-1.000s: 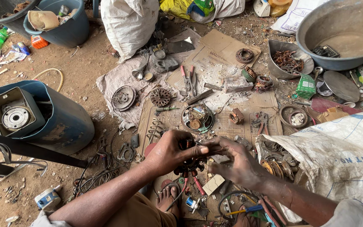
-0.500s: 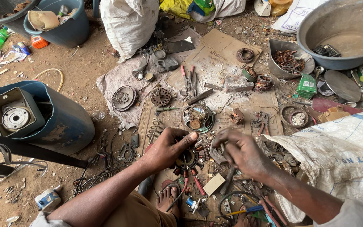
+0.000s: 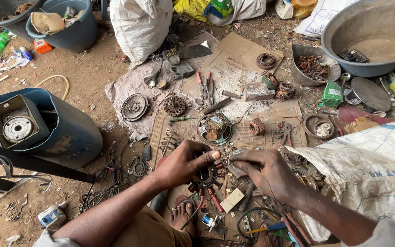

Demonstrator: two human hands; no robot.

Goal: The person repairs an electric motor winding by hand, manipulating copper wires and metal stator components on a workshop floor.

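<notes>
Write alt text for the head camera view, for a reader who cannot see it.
A person's left hand and right hand hold a small round motor part over cardboard strewn with pliers, metal scraps and wire. A blue barrel lies at left, a white sack at right.

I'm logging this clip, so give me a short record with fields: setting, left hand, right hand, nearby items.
setting: dirt ground, cardboard sheets strewn with scrap parts
left hand: grips a round motor part with copper windings
right hand: fingertips pinched at the part's right edge
nearby: pliers, blue barrel, metal basin, white sack
</notes>
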